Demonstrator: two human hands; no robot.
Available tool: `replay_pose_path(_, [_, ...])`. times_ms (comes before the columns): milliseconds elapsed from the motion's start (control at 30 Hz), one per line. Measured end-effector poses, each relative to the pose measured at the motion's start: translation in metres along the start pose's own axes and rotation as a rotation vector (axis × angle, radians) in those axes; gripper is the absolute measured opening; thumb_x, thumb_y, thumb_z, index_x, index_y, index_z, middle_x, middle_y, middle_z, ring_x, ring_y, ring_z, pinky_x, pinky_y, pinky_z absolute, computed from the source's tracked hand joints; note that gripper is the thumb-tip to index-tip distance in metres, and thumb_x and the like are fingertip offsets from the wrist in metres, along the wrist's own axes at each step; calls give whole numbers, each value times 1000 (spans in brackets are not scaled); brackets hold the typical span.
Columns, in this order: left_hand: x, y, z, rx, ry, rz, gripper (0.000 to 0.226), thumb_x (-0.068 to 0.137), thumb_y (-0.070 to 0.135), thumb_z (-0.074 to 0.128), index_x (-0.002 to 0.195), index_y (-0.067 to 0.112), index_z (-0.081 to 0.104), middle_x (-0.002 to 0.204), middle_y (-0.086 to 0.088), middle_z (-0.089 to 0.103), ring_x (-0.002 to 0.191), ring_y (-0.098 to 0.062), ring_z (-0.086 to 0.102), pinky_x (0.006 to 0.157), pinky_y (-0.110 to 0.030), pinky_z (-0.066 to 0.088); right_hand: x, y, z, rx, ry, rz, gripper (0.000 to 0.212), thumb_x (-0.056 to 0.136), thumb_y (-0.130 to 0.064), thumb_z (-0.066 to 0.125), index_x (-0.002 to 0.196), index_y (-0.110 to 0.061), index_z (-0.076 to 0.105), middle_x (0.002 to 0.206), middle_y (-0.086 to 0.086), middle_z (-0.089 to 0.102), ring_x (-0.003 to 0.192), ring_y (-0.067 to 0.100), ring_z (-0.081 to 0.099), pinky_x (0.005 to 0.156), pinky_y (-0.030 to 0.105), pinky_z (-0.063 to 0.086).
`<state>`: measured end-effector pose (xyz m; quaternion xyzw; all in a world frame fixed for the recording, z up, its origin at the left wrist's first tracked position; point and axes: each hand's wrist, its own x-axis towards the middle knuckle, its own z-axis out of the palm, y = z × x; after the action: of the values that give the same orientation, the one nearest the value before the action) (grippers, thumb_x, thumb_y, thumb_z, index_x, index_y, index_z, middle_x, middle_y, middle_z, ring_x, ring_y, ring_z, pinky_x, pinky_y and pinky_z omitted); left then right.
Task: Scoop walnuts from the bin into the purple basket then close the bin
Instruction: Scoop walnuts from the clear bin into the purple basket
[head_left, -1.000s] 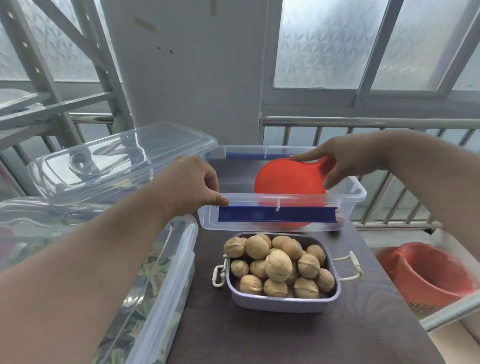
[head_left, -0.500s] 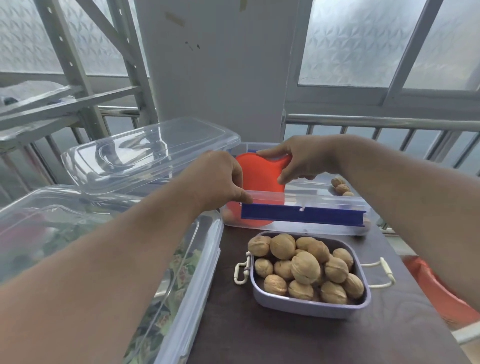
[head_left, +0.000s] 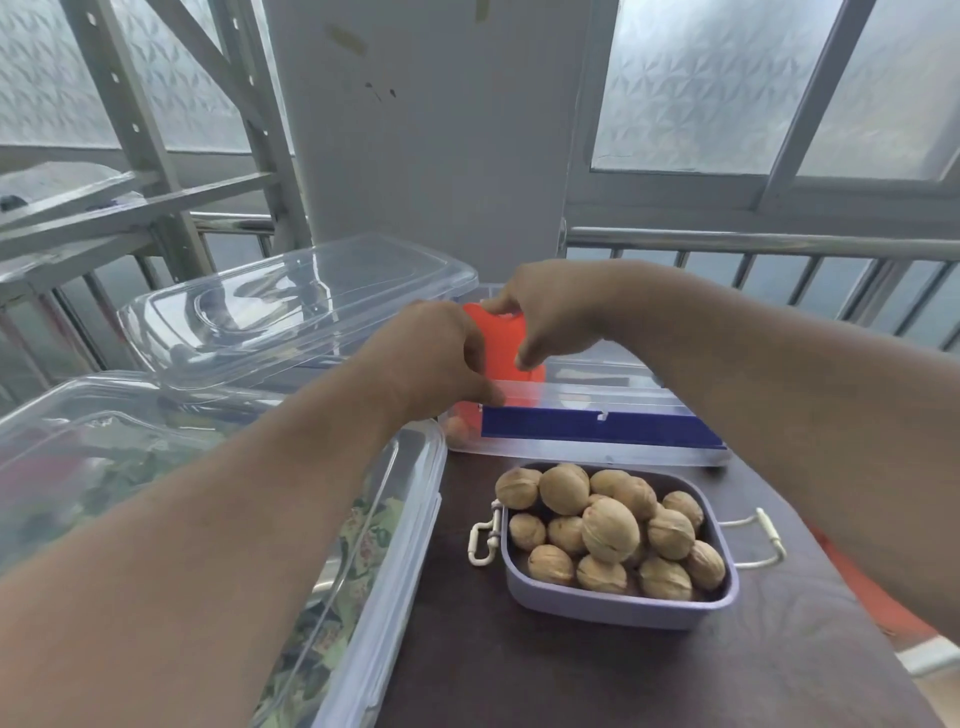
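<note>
Gripping the near rim of the clear plastic bin with the blue latch strip (head_left: 597, 426), the left hand (head_left: 441, 358) has its fingers curled over the bin's left front corner. The right hand (head_left: 550, 312) pinches the top edge of the flat orange plastic scoop (head_left: 501, 348), which stands nearly upright inside the left end of the bin, its lower part showing through the clear wall. A single walnut (head_left: 458, 429) lies in the bin's near left corner, seen through the plastic. Just in front of the bin on the dark brown table (head_left: 519, 670) sits the purple rectangular basket (head_left: 618, 610), heaped with whole walnuts (head_left: 610, 530); its white handles hang out at either end. The clear plastic lid (head_left: 301, 306) rests behind and to the left of the bin, on top of other clear containers. A large lidded clear container of dried leaves (head_left: 332, 571) stands along the table's left side, beside the basket.
</note>
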<state>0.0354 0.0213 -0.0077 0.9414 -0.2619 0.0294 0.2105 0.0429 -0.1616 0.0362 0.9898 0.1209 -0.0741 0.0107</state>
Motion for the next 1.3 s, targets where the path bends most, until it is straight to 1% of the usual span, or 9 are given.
replay_pose_path(200, [-1, 1, 1, 3, 20, 18, 31, 73, 44, 95, 71, 20, 75, 65, 9, 59, 63, -7, 52, 61, -27, 41, 14, 1, -9, 240, -70, 86, 64, 83, -19, 83, 142, -7, 59, 69, 7, 64, 61, 22, 54, 55, 29, 46])
replay_pose_path(367, [-1, -2, 1, -12, 37, 53, 31, 71, 45, 95, 73, 17, 82, 62, 7, 68, 67, -12, 62, 70, -30, 54, 21, 46, 0, 840, -238, 202, 81, 90, -1, 79, 159, -19, 42, 82, 14, 52, 55, 14, 38, 47, 26, 26])
replay_pose_path(533, [-1, -1, 1, 2, 43, 57, 32, 70, 48, 95, 74, 19, 83, 67, 8, 72, 78, -13, 67, 74, -32, 56, 11, 83, 27, 1141, -375, 299, 71, 93, -4, 75, 156, -24, 48, 85, 13, 52, 55, 11, 29, 43, 19, 28])
replay_pose_path(700, [-2, -1, 1, -33, 37, 37, 32, 70, 47, 96, 73, 18, 82, 60, 11, 65, 60, -4, 59, 63, -26, 51, 3, 107, 70, 1266, -430, 254, 58, 75, -23, 95, 127, -40, 75, 144, 21, 62, 111, 27, 41, 80, 26, 35])
replay_pose_path(867, [-2, -1, 1, -56, 28, 4, 32, 68, 46, 98, 73, 18, 82, 63, 5, 69, 59, -8, 62, 62, -26, 54, 3, 107, 71, 1330, -413, 238, 64, 76, -23, 94, 134, -37, 70, 144, 18, 62, 114, 27, 43, 113, 37, 34])
replay_pose_path(933, [-2, -2, 1, -56, 29, 6, 32, 67, 46, 98, 73, 18, 82, 64, 3, 72, 59, -8, 63, 62, -25, 55, -3, 102, 69, 1330, -392, 216, 39, 92, -18, 80, 125, -36, 72, 135, 14, 71, 114, 27, 55, 106, 34, 43])
replay_pose_path(1033, [-1, -2, 1, -74, 31, 0, 32, 67, 45, 99, 72, 18, 82, 63, 2, 72, 53, -2, 58, 63, -25, 56, -11, 98, 66, 1318, -339, 173, 42, 99, -16, 71, 136, -33, 65, 123, 6, 77, 89, 18, 64, 78, 25, 54])
replay_pose_path(1200, [-1, -2, 1, -124, -5, -18, 29, 68, 38, 99, 70, 16, 80, 60, 11, 69, 53, 7, 61, 58, -16, 48, -29, 94, 58, 1466, -155, 134, 36, 99, -8, 68, 132, -23, 72, 75, 3, 60, 55, 9, 31, 44, 16, 26])
replay_pose_path(1300, [-2, -4, 2, -143, -29, -19, 24, 71, 32, 99, 70, 15, 81, 68, 21, 67, 64, 18, 63, 56, -4, 39, -51, 88, 47, 1522, -37, 128, 37, 98, -7, 67, 131, -22, 71, 64, -1, 43, 50, 8, 27, 47, 22, 13])
